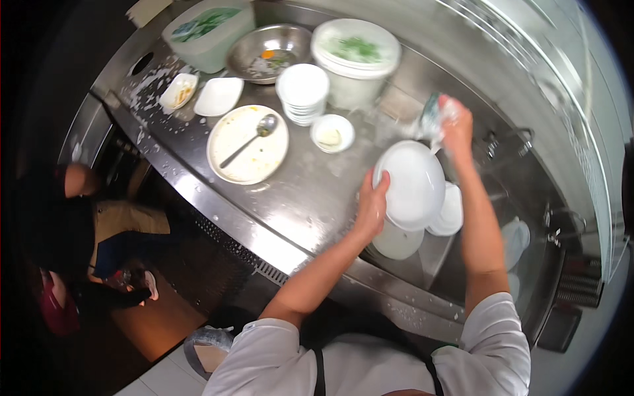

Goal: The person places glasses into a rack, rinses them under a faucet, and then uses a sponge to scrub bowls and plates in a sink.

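Observation:
My left hand [374,203] grips a round white plate [415,185] by its near left edge, thumb on the face, tilted over the sink. Above its far right side, my right hand [456,124] is closed on a foamy green sponge [430,117]; the hand is a little blurred. The sponge is apart from the plate's middle; whether it touches the rim I cannot tell. Beneath the held plate, another round white dish [397,243] shows in part. Beside that lies a smaller white dish [450,212], partly covered.
Left on the steel counter [304,198] are a soiled plate [231,165] with a spoon [246,142], stacked white bowls [302,86], a small bowl [332,134], a metal bowl [247,56] and two tubs [356,86] [221,49]. Taps [505,140] stand right. Another person [59,204] is at far left.

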Available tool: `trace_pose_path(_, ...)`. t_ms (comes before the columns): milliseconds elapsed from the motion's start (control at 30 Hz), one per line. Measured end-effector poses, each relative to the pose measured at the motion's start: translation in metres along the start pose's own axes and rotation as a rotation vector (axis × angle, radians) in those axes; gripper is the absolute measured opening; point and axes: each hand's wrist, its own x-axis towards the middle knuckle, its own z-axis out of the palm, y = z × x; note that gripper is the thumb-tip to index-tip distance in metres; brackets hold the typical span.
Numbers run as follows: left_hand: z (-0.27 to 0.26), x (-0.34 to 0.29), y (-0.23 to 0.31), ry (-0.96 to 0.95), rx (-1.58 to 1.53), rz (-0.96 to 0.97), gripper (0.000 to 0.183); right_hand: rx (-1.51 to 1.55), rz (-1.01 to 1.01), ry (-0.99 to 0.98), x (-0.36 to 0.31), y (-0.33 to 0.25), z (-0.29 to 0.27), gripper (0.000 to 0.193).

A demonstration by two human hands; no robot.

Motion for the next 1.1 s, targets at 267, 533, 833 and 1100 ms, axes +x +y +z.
trace_pose_path(267,0.027,-0.001,-0.081,0.02,0.317,0.149,0.051,-0.268,0.028,-0.695,-0.229,0.025,-0.068,0.057)
trace_pose_path(533,0.082,-0.038,-0.177,-0.037,0.347,-0.017,0.045,0.207,0.315,-0.377,-0.267,0.113,-0.102,0.054)
trace_pose_path(833,0.089,-0.043,-0.193,-0.162,0.49,0.001,0.04,0.141,0.287,-0.394,-0.287,0.146,-0.124,0.054)
trace_pose_path(1100,0.047,-0.051,-0.114,-0.318,0.201,-0.301,0.051,0.044,0.258,-0.491,-0.218,0.074,-0.203,0.049)
